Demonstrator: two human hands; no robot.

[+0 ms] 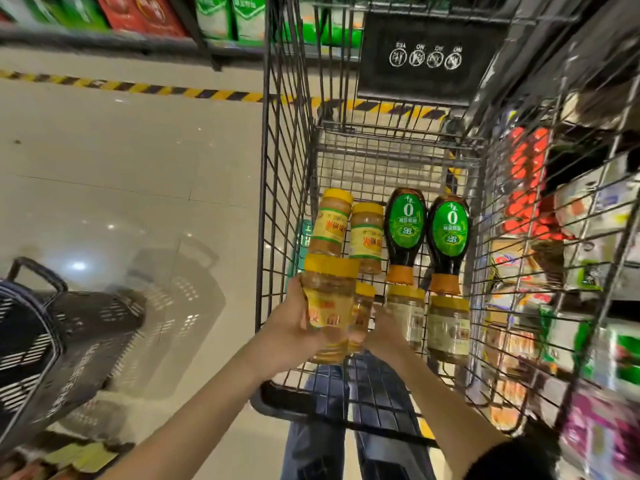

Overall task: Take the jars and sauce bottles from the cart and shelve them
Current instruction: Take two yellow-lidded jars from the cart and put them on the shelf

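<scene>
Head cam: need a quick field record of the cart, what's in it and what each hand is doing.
cart: wire cart, seen from above
left hand: left hand grips raised jar, yellow lid
right hand: right hand at lower jar; grip too blurred to tell
other jars: jar 1, jar 2 far left; jar 3, jar 4 near right; all yellow-lidded
sauce bottles: bottle 1, bottle 2, dark, green labels, side by side, orange caps toward the person
outside cart: black basket, left

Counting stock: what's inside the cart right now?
Two sauce bottles, four loose jars, and a fifth jar by the right hand, half hidden behind the jar the left hand holds.
</scene>
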